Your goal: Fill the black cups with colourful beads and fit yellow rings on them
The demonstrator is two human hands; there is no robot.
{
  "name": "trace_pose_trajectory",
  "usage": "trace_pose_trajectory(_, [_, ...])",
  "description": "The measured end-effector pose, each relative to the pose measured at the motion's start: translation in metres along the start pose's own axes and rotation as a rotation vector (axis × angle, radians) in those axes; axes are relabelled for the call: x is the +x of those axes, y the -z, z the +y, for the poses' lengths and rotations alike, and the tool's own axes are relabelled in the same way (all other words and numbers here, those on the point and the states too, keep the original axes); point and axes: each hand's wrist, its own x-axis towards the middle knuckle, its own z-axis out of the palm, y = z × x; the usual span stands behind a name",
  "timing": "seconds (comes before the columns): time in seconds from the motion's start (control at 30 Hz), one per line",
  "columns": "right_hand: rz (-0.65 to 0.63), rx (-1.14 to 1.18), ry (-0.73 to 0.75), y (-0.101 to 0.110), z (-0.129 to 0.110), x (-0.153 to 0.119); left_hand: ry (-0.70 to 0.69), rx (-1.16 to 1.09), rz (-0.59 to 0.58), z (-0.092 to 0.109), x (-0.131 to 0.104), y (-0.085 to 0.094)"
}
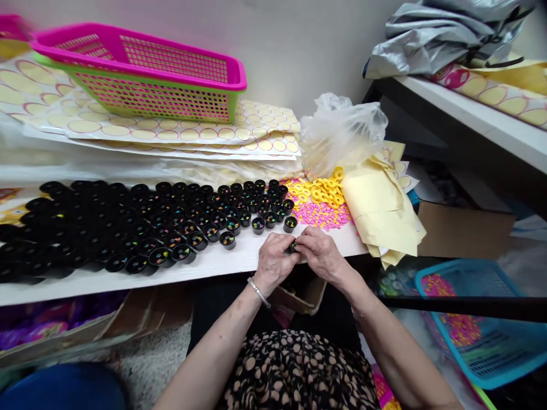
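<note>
At the front edge of the white table, my left hand (277,259) is closed around a small black cup (293,246), mostly hidden by the fingers. My right hand (321,250) meets it there, its fingertips pinched together at the cup's rim; whether they hold a small piece I cannot make out. Just beyond my hands stand round black cups (257,225) with small coloured bits inside, part of a large group reaching to the left. Behind my right hand lies a pile of tiny pink pieces (327,215), with yellow rings (327,191) heaped at its back.
Nested pink and green baskets (149,85) sit on sticker sheets (171,134) along the wall. A clear plastic bag (346,134) and folded yellowish paper (378,199) lie at right. Lower right is a blue basket (482,341); a cardboard box (301,296) is below my hands.
</note>
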Motion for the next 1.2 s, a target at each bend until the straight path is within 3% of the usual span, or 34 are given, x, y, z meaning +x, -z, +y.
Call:
trace_pose_trajectory(0.1, [0.073, 0.231, -0.027, 0.003, 0.012, -0.002, 0.007, -0.009, 0.014, -0.004, -0.002, -0.002])
trace_pose_trajectory(0.17, [0.204, 0.26, -0.082, 0.007, 0.026, -0.001, 0.014, -0.018, 0.026, -0.005, -0.003, -0.003])
trace_pose_trajectory(0.27, [0.41, 0.079, -0.228, 0.015, 0.054, 0.006, 0.03, -0.018, 0.028, -0.004, -0.002, -0.001])
trace_pose_trajectory(0.33, [0.473, -0.097, -0.328, 0.022, 0.072, 0.013, 0.053, -0.014, 0.019, -0.003, -0.001, 0.0])
trace_pose_trajectory(0.57, [0.419, -0.497, -0.548, 0.03, 0.101, 0.044, 0.129, -0.041, 0.0, -0.003, 0.001, 0.001])
trace_pose_trajectory(0.77, [0.286, -0.574, -0.576, 0.021, 0.109, 0.055, 0.13, -0.012, -0.015, -0.004, 0.002, 0.002])
trace_pose_trajectory(0.83, [0.335, -0.453, -0.566, 0.022, 0.109, 0.053, 0.126, -0.01, -0.013, -0.004, 0.002, 0.001])
trace_pose_trajectory(0.93, [0.56, 0.079, -0.6, 0.029, 0.104, 0.048, 0.123, -0.012, -0.005, -0.004, 0.001, 0.0])
trace_pose_trajectory(1.0, [0.633, 0.421, -0.645, 0.034, 0.098, 0.043, 0.127, -0.007, 0.002, -0.004, 0.001, 0.0])
trace_pose_trajectory(1.07, [0.593, 0.595, -0.696, 0.036, 0.09, 0.035, 0.131, -0.002, 0.005, -0.004, 0.0, -0.001])
trace_pose_trajectory(1.2, [0.385, 0.77, -0.784, 0.03, 0.07, 0.014, 0.129, 0.002, 0.012, -0.003, 0.0, -0.002])
